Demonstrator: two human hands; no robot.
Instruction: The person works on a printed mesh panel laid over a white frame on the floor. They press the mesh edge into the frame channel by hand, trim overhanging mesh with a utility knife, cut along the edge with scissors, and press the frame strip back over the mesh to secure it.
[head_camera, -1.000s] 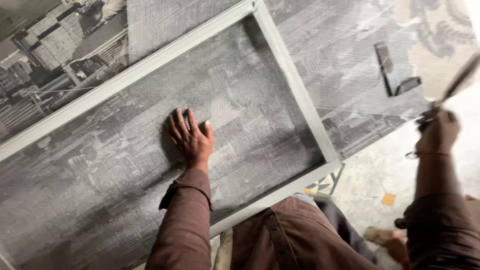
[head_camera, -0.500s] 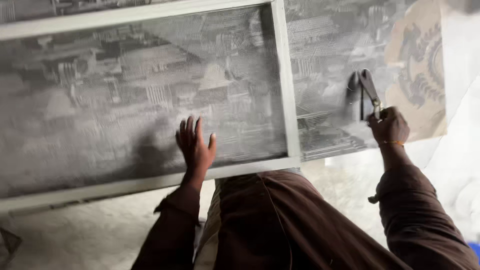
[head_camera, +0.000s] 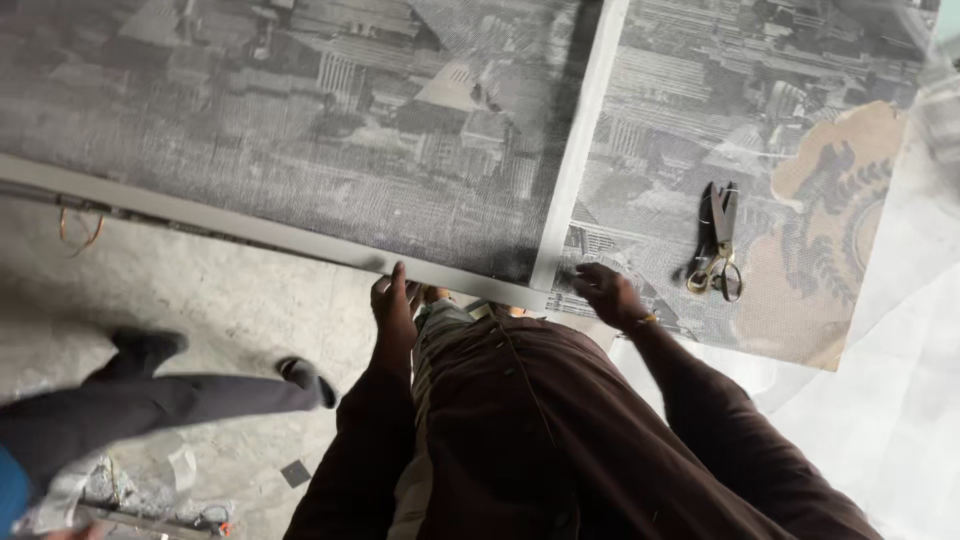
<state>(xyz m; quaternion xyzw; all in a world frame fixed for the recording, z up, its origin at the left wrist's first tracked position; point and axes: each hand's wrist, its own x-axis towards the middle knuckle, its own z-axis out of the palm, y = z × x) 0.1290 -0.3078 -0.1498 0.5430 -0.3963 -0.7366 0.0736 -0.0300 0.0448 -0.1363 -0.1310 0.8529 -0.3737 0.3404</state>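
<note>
The left hand (head_camera: 395, 300) grips the near edge of the grey frame (head_camera: 300, 238) on the counter. The right hand (head_camera: 605, 290) rests open at the corner, maybe touching. The frame could slip off. Scissors (head_camera: 715, 245) lie near.

Long dark brown sleeves, brown garment over striped shirt, thin band at right wrist

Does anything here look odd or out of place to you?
Nothing looks damaged or spilled. The scissors lie loose on the mesh sheet beyond the grey frame. The left hand grips the frame's near edge; the right hand rests at its corner. Scraps litter the floor.
</note>
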